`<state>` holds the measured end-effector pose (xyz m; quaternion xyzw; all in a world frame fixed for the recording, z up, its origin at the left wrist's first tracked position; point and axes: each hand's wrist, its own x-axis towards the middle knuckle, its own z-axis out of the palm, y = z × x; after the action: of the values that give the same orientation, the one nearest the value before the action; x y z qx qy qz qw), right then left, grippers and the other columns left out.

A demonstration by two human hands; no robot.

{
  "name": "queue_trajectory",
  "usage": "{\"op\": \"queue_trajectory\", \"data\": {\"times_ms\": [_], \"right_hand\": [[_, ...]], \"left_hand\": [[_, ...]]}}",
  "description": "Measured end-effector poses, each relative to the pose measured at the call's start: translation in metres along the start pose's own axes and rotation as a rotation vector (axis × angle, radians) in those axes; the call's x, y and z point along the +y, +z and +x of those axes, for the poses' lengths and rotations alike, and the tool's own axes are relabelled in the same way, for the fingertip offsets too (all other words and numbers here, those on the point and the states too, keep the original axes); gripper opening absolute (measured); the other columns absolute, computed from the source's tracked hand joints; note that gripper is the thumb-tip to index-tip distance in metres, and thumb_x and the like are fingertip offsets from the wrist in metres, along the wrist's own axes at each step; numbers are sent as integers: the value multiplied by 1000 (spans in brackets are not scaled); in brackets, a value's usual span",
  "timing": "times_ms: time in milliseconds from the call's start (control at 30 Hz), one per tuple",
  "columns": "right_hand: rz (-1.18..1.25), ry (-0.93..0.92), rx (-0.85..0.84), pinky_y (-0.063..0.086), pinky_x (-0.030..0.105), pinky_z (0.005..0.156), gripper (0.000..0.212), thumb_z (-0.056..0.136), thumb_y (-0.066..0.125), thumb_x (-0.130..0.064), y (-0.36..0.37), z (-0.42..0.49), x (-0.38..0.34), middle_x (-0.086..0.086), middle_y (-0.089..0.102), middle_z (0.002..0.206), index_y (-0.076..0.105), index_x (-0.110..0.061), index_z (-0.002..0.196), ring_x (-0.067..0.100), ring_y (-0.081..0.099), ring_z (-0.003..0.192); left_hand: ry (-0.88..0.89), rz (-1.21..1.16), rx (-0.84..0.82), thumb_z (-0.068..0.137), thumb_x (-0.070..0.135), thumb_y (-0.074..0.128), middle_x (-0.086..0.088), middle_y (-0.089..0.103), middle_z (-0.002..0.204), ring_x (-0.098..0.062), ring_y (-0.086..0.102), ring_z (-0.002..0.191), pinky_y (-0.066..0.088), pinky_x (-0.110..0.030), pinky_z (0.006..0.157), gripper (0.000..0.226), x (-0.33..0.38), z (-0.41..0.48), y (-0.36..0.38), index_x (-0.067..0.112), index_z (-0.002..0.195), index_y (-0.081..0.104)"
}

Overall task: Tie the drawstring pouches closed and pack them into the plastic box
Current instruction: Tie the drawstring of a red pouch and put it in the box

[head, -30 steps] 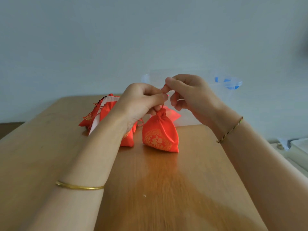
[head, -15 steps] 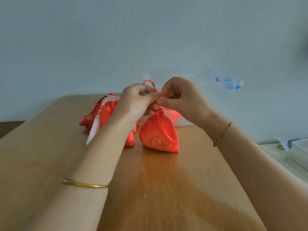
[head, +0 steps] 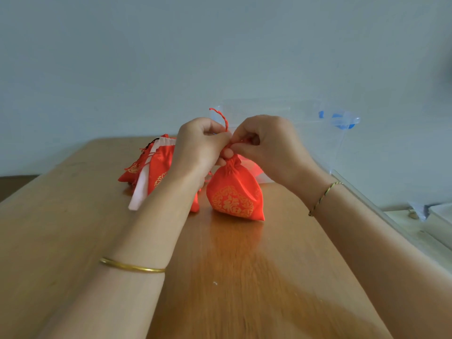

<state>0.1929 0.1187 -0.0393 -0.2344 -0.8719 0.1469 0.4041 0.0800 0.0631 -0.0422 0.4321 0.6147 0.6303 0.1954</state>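
A red pouch with a gold emblem stands on the wooden table, its neck gathered tight. My left hand and my right hand meet just above the neck, both pinching the red drawstring, whose loose end curls up between them. A clear plastic box with blue latches stands behind my hands at the table's far edge; a red shape shows through its wall. More red pouches lie in a heap to the left, partly hidden by my left forearm.
A white cloth strip sticks out of the heap. A light wall rises behind the table. To the right, below the table edge, is a pale surface with small objects. Bare wood stretches toward me.
The drawstring end now sticks up between my hands, where one second ago it was hidden. My right hand has moved left and closer to my left; the pouch leans slightly left.
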Motion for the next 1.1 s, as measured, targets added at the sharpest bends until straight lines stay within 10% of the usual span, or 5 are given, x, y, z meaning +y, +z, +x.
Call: {"op": "queue_trajectory", "data": {"times_ms": [167,500,767,1100], "right_hand": [[-121,31,3,34,27,61,10,79,61,-10,2,0,0,-1,54,68,68,-2,79,14,49,67],[959,738,-145,24,13,35,18,84,58,-3,-3,1,6,3,42,56,56,-7,67,4,33,37],[1015,751,-176,27,13,38,15,86,59,-6,-7,1,6,2,44,56,58,-6,71,5,34,43],[849,597,-201,38,13,41,15,85,60,-4,-15,2,12,1,54,54,60,-6,70,5,43,44]], "left_hand": [[-21,-34,48,82,0,53,-6,60,63,-13,60,51,45,-20,45,12,3,3,-1,11,81,58],[343,506,-69,71,21,74,-3,54,93,-13,55,83,42,-23,74,17,21,-7,-10,32,64,64],[375,670,1,70,20,76,1,42,102,-24,49,110,41,-35,96,12,15,-6,-7,25,77,69],[416,670,12,74,15,71,-2,50,96,-20,55,93,40,-23,80,7,7,2,-9,18,70,66]]}}
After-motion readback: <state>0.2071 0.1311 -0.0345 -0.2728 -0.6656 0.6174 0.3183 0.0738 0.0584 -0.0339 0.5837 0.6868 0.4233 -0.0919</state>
